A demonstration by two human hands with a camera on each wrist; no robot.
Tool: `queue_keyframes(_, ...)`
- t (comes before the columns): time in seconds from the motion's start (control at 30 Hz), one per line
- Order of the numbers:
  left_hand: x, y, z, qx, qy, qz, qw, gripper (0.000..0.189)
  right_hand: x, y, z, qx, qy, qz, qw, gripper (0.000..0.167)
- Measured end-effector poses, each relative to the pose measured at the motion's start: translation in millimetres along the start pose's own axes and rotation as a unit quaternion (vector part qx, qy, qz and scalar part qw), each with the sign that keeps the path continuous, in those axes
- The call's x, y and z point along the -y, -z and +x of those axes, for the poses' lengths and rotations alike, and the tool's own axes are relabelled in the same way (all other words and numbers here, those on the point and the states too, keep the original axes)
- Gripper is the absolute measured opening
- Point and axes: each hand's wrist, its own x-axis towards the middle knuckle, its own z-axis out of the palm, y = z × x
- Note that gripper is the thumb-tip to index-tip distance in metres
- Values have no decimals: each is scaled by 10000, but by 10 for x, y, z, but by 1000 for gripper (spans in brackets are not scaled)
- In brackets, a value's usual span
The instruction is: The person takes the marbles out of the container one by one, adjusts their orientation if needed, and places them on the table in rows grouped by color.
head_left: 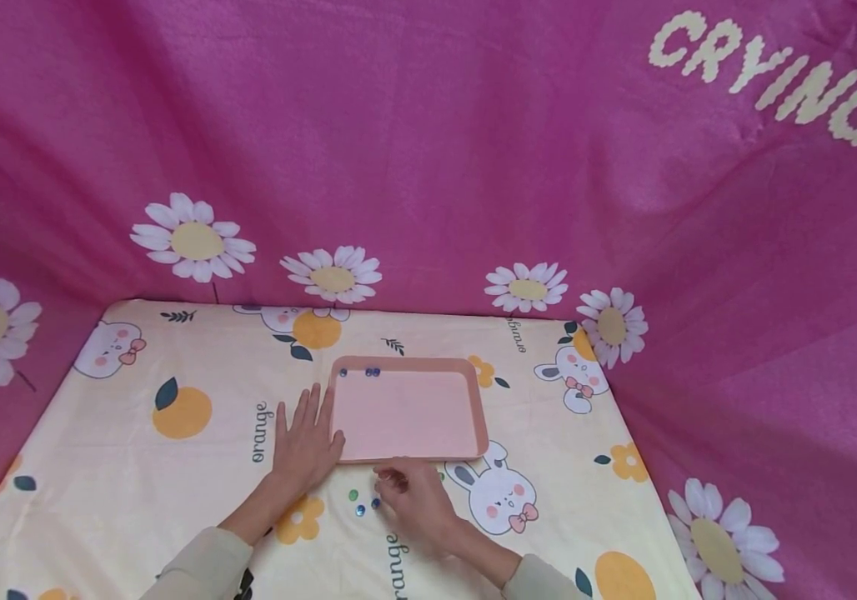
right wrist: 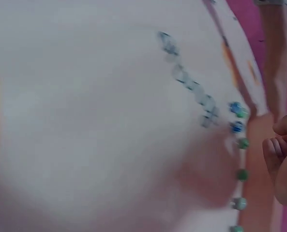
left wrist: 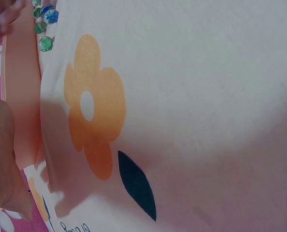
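right hand [head_left: 417,497] hiding some marbles [head_left: 360,510], pink tray [head_left: 477,408] beyond, printed cloth [head_left: 233,367]

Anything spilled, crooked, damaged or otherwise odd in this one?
Nothing plainly odd: the pink tray looks intact. Glass marbles lie loose on the tablecloth outside it while three others sit inside, but that may just be unfinished work.

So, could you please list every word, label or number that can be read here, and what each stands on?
"CRYING": on the pink backdrop.
"orange": on the tablecloth, beside the left hand.
"range": on the tablecloth near the right hand, cut off below.
Lettering near the tablecloth's far edge: too small to read surely.
In the wrist views, tablecloth lettering is cut off (left) or blurred (right), so unreadable.
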Motion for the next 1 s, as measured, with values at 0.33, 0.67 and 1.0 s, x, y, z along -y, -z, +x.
queue_keyframes(0.33, -5, -5, -11, 39, 14, -9, 10000, 78, 32, 199, 443, -489, 384, -163, 9979, 20)
queue_keyframes(0.67, 5, 13, -13, 117, 29, -147, 9998, 78, -41, 292, 1006, -816, -117, -434, 9957, 23)
queue_keyframes(1.0, -7, 25, 3, 195, 62, -116, 9997, 78, -170, 282, 1410, -799, -368, -681, 9938, 31)
